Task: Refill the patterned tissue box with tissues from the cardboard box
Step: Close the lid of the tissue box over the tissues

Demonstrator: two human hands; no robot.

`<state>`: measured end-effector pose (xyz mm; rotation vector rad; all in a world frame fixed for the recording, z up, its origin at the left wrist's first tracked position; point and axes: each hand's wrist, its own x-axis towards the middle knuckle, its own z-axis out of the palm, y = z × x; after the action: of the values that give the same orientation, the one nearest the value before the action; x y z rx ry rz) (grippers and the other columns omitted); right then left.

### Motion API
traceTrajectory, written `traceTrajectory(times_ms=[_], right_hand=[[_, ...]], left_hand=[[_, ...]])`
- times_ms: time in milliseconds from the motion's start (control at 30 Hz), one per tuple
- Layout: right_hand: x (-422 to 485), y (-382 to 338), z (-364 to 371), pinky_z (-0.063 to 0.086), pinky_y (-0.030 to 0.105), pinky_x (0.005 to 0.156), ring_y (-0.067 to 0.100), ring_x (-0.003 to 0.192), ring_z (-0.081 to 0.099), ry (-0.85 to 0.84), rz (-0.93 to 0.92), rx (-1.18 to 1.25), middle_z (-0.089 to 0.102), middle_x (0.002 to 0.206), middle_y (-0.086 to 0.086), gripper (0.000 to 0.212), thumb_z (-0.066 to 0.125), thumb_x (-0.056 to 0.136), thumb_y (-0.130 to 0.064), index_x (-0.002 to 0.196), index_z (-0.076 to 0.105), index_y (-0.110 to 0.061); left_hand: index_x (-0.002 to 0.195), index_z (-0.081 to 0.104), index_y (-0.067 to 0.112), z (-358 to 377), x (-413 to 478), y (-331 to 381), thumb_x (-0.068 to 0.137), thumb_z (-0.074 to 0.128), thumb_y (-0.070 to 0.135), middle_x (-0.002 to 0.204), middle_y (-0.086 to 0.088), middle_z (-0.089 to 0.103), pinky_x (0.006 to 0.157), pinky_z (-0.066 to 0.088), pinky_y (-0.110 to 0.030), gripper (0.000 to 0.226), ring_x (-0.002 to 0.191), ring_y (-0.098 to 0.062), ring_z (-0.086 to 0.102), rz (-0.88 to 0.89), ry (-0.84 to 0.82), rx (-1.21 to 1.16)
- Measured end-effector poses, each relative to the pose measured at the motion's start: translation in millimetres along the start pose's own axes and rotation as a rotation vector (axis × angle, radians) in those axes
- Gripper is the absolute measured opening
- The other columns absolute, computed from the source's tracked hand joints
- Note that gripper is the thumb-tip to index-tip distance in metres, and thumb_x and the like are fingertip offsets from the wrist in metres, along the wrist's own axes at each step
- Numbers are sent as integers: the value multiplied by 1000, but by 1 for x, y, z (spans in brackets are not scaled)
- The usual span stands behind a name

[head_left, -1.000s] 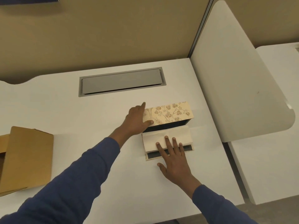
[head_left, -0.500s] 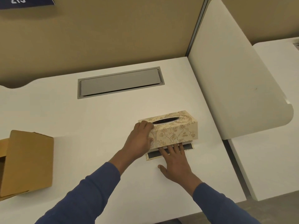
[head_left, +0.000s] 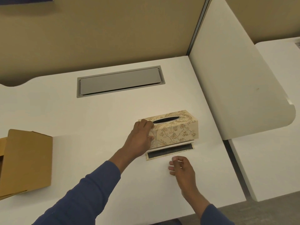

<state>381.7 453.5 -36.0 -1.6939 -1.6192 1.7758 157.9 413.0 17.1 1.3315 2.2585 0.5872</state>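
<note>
Head view, looking down on a white counter (head_left: 68, 120) against a tan partition wall (head_left: 103, 33). Near the right half of the counter: patterned tissue box (head_left: 174, 129), cream with a gold leaf print, upright, oval slot on top showing dark inside. Cover not fully seated on its base (head_left: 170, 153); a thin white layer visible under the cover's lower edge, and the base sticking out toward the camera as a dark strip with a pale rim. Whether the white layer is tissue cannot be told for certain.

Left hand (head_left: 139, 139) clamped on the box's left end, fingers curled over the top edge beside the slot, thumb against the front face. Blue sleeve (head_left: 84, 197) running back toward the lower left.

Right hand (head_left: 182, 169) just in front of the protruding base, apart from it, fingers loosely curled and half open, holding nothing. Contact with the counter surface unclear.

Far left edge: brown cardboard box (head_left: 27, 161), flap folded over the top, well apart from the tissue box, partly cut off by the frame.

Behind the tissue box, set into the counter: grey rectangular cable hatch (head_left: 120, 81), lid down. To the right: white rounded divider panel (head_left: 235, 75) standing at the counter's edge, a second white surface (head_left: 276, 159) beyond it.
</note>
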Motion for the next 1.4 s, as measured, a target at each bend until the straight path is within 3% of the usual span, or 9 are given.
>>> traceTrajectory(times_ms=[67, 200, 333, 567, 700, 933, 1200, 1300, 1400], right_hand=[[17, -6, 8, 61, 31, 72, 25, 87, 78, -62, 226, 272, 78, 103, 14, 16, 60, 101, -26, 107, 67, -13], [43, -18, 19, 63, 34, 70, 34, 94, 77, -129, 309, 583, 78, 102, 19, 23, 53, 105, -26, 109, 61, -5], [54, -16, 22, 64, 35, 71, 36, 97, 76, -160, 333, 666, 77, 104, 22, 26, 53, 105, -25, 116, 62, -3], [51, -5, 23, 64, 34, 70, 35, 97, 76, -138, 388, 815, 76, 109, 23, 27, 56, 103, -17, 127, 64, -7], [50, -1, 21, 64, 35, 70, 35, 92, 77, -102, 397, 747, 77, 102, 22, 25, 51, 102, -6, 122, 66, -6], [51, 6, 8, 61, 33, 60, 30, 75, 76, -25, 350, 242, 78, 89, 17, 20, 61, 97, -20, 105, 69, -4], [56, 8, -23, 60, 38, 69, 31, 86, 73, 74, 326, 302, 72, 103, 13, 25, 51, 101, -25, 116, 63, -9], [58, 5, -41, 59, 48, 86, 34, 101, 68, 220, 289, 410, 64, 116, 10, 31, 46, 102, -36, 126, 54, -18], [60, 0, -53, 54, 48, 98, 29, 111, 64, 207, 205, 392, 62, 124, 4, 43, 44, 102, -49, 135, 54, -23]], left_hand=[[127, 52, 18, 0, 0, 0, 92, 68, 17, 132, 1, 49, 95, 47, -37, 39, 118, -21, 42, 1, 4, -6], [140, 47, 19, -2, 0, 1, 94, 66, 17, 136, 1, 46, 101, 43, -35, 50, 124, -21, 38, 5, -32, -10], [156, 32, 20, -1, 0, 1, 96, 64, 21, 138, 0, 42, 104, 40, -32, 67, 127, -22, 34, 14, -100, 47], [154, 38, 15, 10, -16, 0, 94, 66, 22, 137, -4, 43, 101, 45, -37, 66, 121, -25, 37, 103, -115, 162], [150, 42, 14, 22, -30, 0, 89, 69, 21, 134, -7, 47, 92, 51, -41, 67, 116, -28, 42, 152, -115, 223], [140, 54, 9, 42, -45, 0, 79, 77, 14, 127, -13, 57, 81, 57, -44, 65, 107, -33, 53, 196, -90, 298], [146, 48, 9, 50, -51, -2, 83, 74, 21, 136, -15, 52, 90, 55, -47, 69, 116, -35, 50, 203, -51, 306], [157, 29, 9, 50, -62, -1, 78, 77, 48, 152, -17, 36, 112, 42, -43, 100, 136, -33, 36, -28, 52, 71], [161, 8, 20, 51, -67, -2, 70, 80, 61, 158, -6, 27, 116, 35, -40, 123, 145, -23, 30, -499, -37, -417]])
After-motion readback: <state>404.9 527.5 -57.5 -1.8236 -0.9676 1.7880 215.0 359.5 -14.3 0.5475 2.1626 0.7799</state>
